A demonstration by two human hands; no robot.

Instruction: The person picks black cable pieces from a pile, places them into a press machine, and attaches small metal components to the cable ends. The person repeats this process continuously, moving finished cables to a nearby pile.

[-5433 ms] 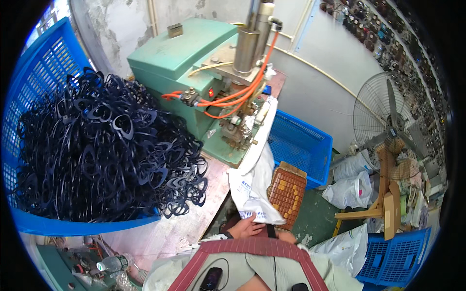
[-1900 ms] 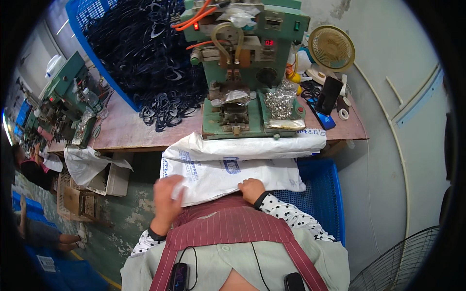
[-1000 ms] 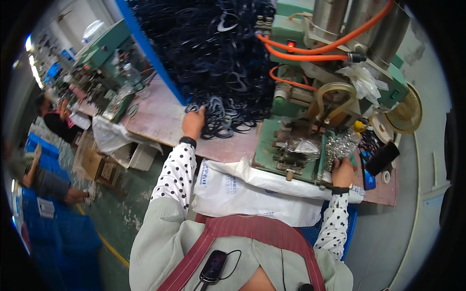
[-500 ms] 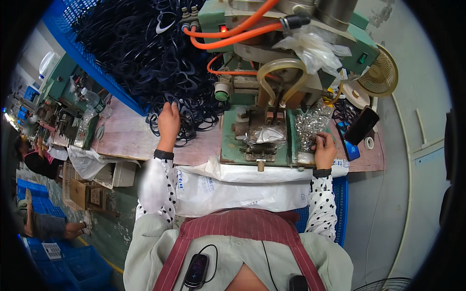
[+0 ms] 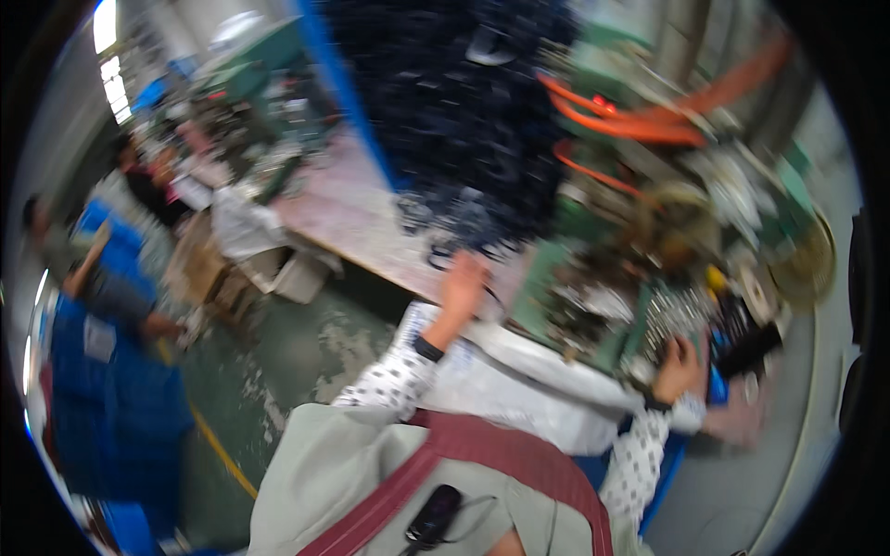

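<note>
The whole view is smeared by motion. My left hand (image 5: 464, 285) is over the table at the near edge of a heap of dark navy loop-shaped bands (image 5: 445, 111). Its fingers look curled, and a dark curved piece (image 5: 494, 296) sticks out beside them, apparently one band. My right hand (image 5: 680, 369) rests at the near side of a green tray of small shiny metal parts (image 5: 675, 320), fingers bent together; whatever they pinch is too blurred to make out. Between the hands stands a green machine base (image 5: 533, 292) with a clear plastic-wrapped part on it.
Orange hoses (image 5: 640, 125) run across the press above. A blue basket's rim (image 5: 348, 102) borders the heap. Right of the tray lie a dark phone (image 5: 749, 350) and a fan (image 5: 805, 259). White sacking (image 5: 519, 389) hangs at the table edge. Other people sit far left near blue crates (image 5: 120, 398).
The view has swung to the left, shifting the bench rightward in the picture. My left hand has drawn nearer from the heap; my right hand stays by the metal parts.
</note>
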